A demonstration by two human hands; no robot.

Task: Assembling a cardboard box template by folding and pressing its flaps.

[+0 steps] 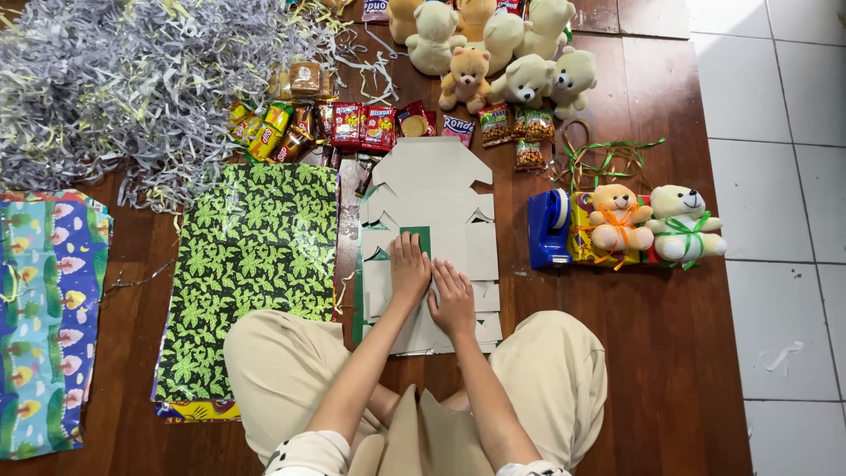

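1. Where the flattened grey cardboard boxes (429,231) lie stacked on the wooden floor (679,353), green leaf-print wrapping paper (251,264) borders the left edge, a blue tape dispenser (548,229) sits just right, and bare floor lies to the near right.
2. Left hand (410,269) and right hand (452,300) press flat on the stack, fingers extended, gripping nothing.

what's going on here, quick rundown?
A person sits on a wooden floor with both hands pressed flat on a stack of unfolded grey cardboard box blanks: left hand, right hand. Green leaf-print wrapping paper lies to the left, shredded paper and snack packets beyond it. Teddy bears and a blue tape dispenser sit to the right.
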